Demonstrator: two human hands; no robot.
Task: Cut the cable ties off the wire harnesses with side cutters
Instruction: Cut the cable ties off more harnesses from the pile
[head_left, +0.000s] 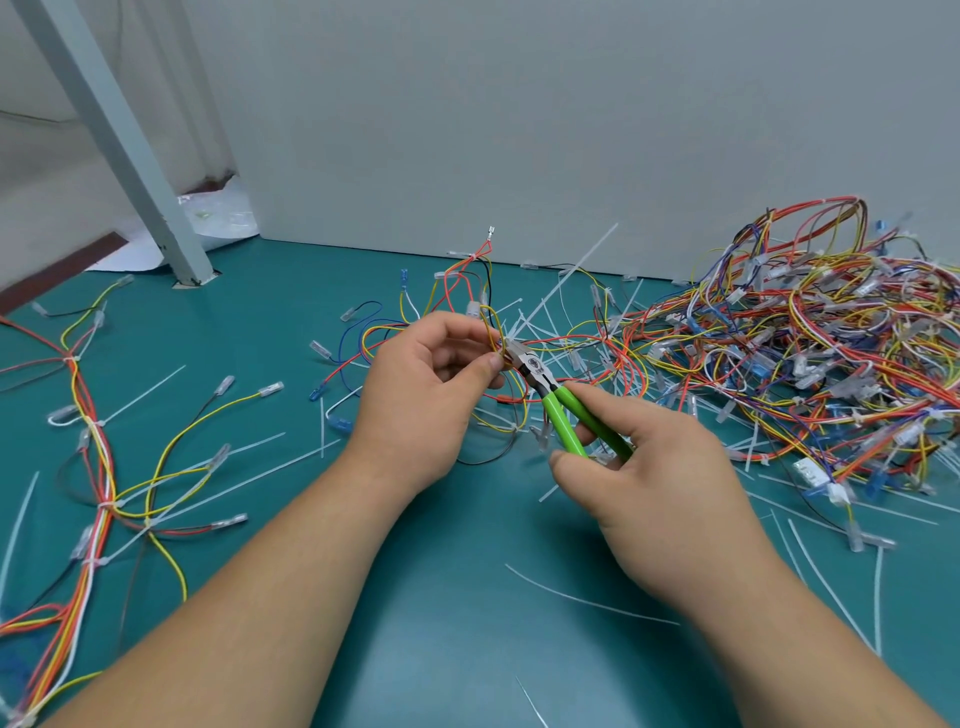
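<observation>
From the head view, the main risk is a nicked wire or a cut thumb. The side cutters (535, 371) have their nose buried in the coloured strands, just beside the left hand (421, 395), and it is too crowded there to tell whether the blades catch only the cable tie (508, 340). The left grip pinches the wire harness (491, 325) between thumb and forefinger above the middle of the worktop (441, 597), with the tie just right of the pinch. The right hand (649, 467) curls its grip round the green handles, which are nearly together.
</observation>
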